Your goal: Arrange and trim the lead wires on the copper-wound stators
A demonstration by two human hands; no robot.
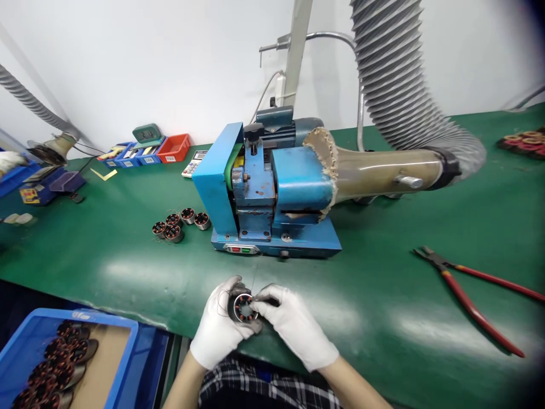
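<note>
Left hand [220, 328] fingers wrapped round coil ring [238, 308], in front of blue machine [303, 177]. Right hand [294, 322] fingers bunched at coil ring's rim, can't tell if gripping. Both hands angle inward.

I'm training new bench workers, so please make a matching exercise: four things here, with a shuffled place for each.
Things:
1. Coil ring
2. Pliers
3. Red bin
4. Blue tray

Places:
A. Lower left corner of the picture
B. On the green bench, at the right
C. Held in the left hand
D. Near the wall

Pairs: 1-C, 2-B, 3-D, 4-A
</note>
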